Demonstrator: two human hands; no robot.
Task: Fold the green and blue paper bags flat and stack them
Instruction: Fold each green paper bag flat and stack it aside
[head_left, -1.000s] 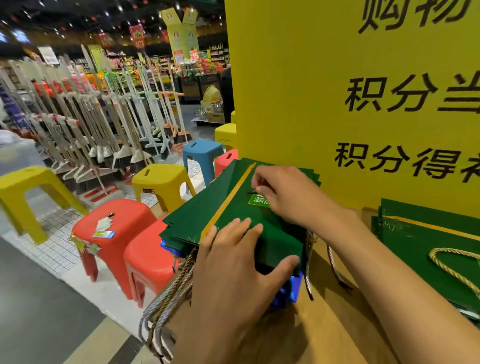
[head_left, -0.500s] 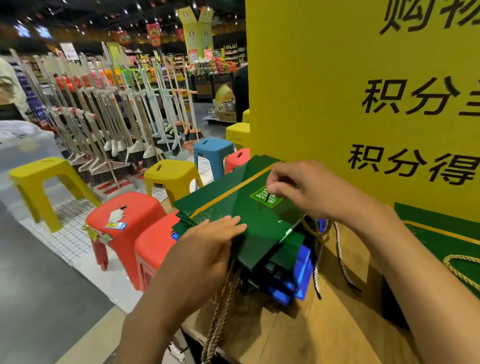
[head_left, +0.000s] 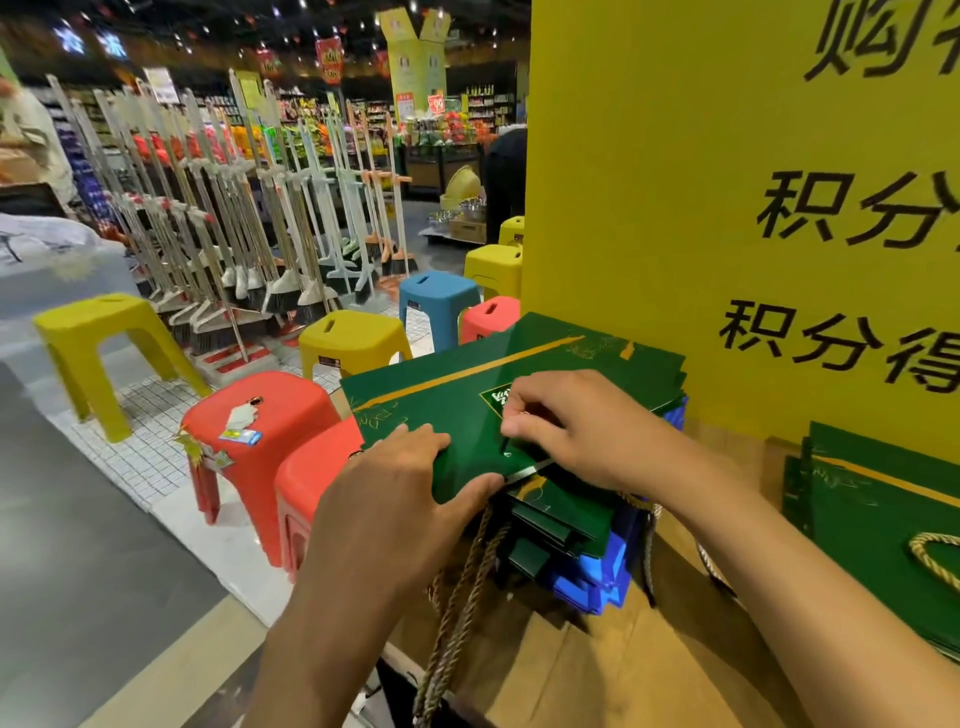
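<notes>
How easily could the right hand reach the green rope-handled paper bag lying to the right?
Probably yes: only bare brown cardboard lies between the right hand and that green rope-handled paper bag. Its fingers would first have to release the stack's top green bag.

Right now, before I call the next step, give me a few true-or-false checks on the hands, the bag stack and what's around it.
1. The left hand and right hand both touch the top green bag. True.
2. Blue bags lie on top of the stack. False: the blue bags sit at the bottom, under the green ones.
3. Rope handles hang off the stack's near side. True.
4. The stool nearest the stack is yellow. False: a red stool is nearest.
5. A second green bag lies to the right, below the yellow sign. True.
</notes>
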